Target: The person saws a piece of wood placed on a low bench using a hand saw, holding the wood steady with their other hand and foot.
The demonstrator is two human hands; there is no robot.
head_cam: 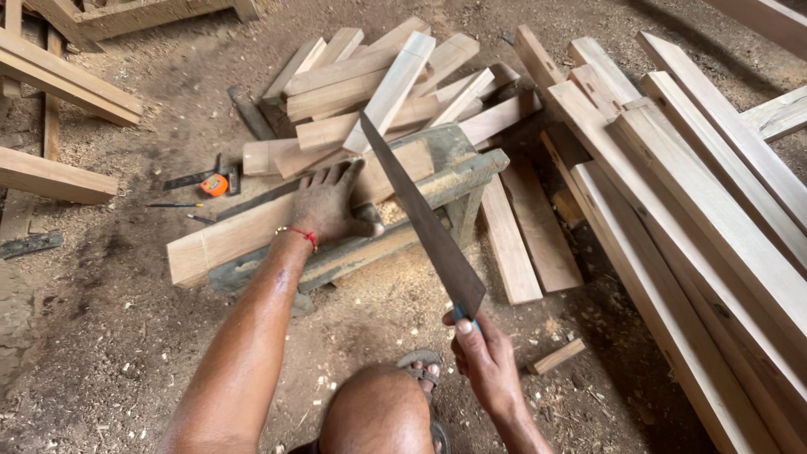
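Note:
My left hand (332, 204) presses flat on a long wooden plank (227, 240) that lies across a low grey-green wooden sawhorse (458, 172). A red thread band circles that wrist. My right hand (486, 357) grips the blue handle of a hand saw (424, 223). The dark blade slants up and away, crossing the plank just right of my left thumb, and sawdust is heaped at the cut. My bare knee (378, 412) and a sandalled foot (423, 368) show at the bottom edge.
Short cut wood blocks (378, 80) are piled behind the sawhorse. Long planks (698, 219) are stacked on the right. An orange tape measure (213, 184), a pencil (175, 204) and a square lie on the dusty ground at left. A small offcut (556, 356) rests near my right hand.

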